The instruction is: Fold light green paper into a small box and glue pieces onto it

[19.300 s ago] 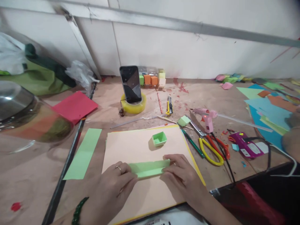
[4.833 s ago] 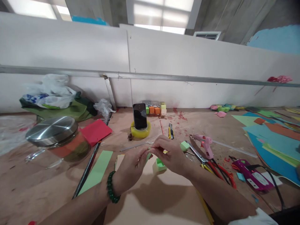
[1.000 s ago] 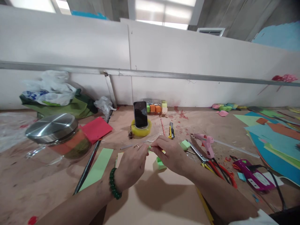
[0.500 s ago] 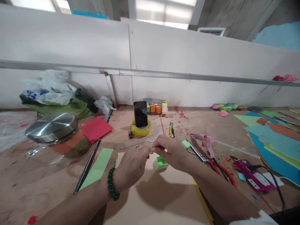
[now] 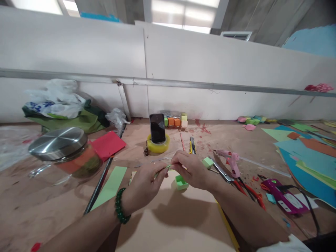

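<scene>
Between my two hands a thin strip of green paper (image 5: 168, 167) is pinched, mostly covered by the fingers. My left hand (image 5: 148, 180), with a green bead bracelet on the wrist, is closed on its left part. My right hand (image 5: 190, 169) pinches the other end from the right. Just below the right fingers a small open green paper box (image 5: 181, 182) stands on a pile of cream paper sheets (image 5: 178, 224). A green paper cube (image 5: 208, 162) lies to the right of my right hand.
Scissors (image 5: 223, 169), a pink glue gun (image 5: 231, 161) and a purple device (image 5: 283, 196) with a cable lie to the right. A phone (image 5: 158, 128) leans on a yellow tape roll (image 5: 158, 145). A lidded glass pot (image 5: 65, 154) stands left, near a green paper strip (image 5: 110, 187).
My left hand has shifted slightly left and turned, so more of the green strip shows between the fingers. My right hand has barely moved.
</scene>
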{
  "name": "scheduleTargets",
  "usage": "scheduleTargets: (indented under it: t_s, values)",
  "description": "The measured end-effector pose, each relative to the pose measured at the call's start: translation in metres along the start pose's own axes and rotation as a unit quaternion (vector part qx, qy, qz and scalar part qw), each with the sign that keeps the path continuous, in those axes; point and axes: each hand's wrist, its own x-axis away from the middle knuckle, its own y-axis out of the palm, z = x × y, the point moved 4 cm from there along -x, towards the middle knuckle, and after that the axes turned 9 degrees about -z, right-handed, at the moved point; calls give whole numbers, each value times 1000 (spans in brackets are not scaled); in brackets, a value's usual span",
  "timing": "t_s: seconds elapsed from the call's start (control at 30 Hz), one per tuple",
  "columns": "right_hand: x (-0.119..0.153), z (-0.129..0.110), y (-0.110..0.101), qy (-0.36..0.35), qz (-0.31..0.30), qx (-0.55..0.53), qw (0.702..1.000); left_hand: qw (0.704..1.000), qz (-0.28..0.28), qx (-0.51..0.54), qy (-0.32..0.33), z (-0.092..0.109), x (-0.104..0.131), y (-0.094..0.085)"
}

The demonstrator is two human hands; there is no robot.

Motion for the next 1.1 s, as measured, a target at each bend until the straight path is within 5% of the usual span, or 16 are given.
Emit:
scheduleTargets:
  t_s: [0.2,0.3,0.47,0.57,0.63,0.7,0.87,1.0,1.1]
  values:
    - [-1,-3,-2,58,-42,-107,992,995,-2,-102,23,-5,3,4]
    - [-2,5,-7,115,21,-189,975,997,44,-59,24,-5,5,-6]
    - [0,32,4,273,114,-471,831,968,176,175,-31,-17,8,-24]
    - [0,31,23,301,101,-569,758,957,92,263,-85,-21,1,-10]
    - [0,25,34,299,85,-590,745,956,23,278,-91,-18,-4,1]
    - [-1,19,41,286,57,-576,763,963,4,258,-72,-15,-6,5]
    - [0,12,24,252,36,-369,894,998,38,51,-27,-12,-3,1]
    - [-1,7,7,178,42,-289,940,989,32,-146,6,-8,0,4]
    - [-2,0,0,107,64,-209,970,982,33,-186,24,-3,2,6]
